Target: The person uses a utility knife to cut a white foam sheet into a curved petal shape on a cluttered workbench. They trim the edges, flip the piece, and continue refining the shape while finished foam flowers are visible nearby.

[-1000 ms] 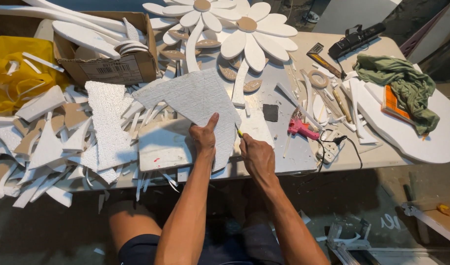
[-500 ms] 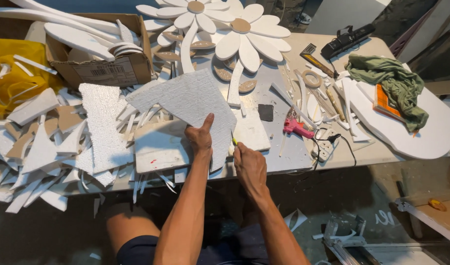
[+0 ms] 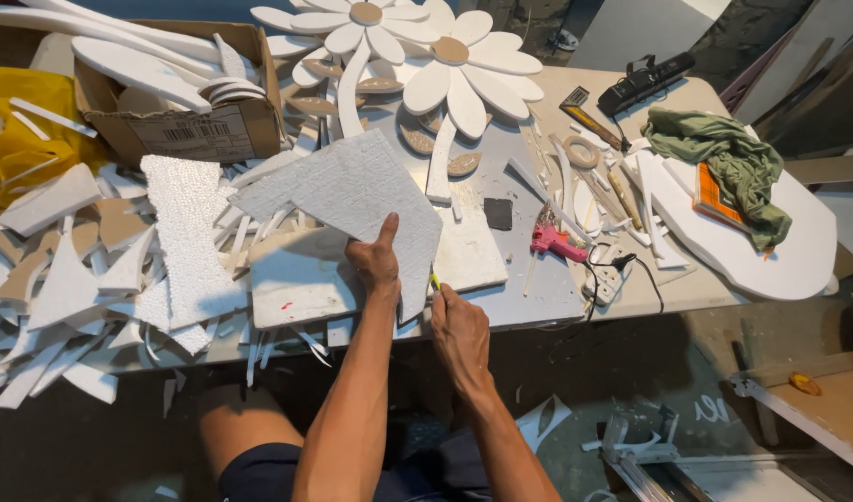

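Our left hand [image 3: 375, 263] pins the grey angular foam sheet [image 3: 352, 191] under its grip on the surface [image 3: 631, 297]. Just beside it, our right hand [image 3: 459, 327] is clenched around a thin yellow-tipped cutting tool [image 3: 435, 281] at the sheet's edge.

Foam scraps [image 3: 92, 288] crowd the left; bare tabletop [image 3: 538, 288] lies right of the foam sheet [image 3: 352, 191].

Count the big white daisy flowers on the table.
2. One white daisy lies at the table's far edge, partly cut off by the frame; the other white daisy lies just right of it. Scraps may hide more.
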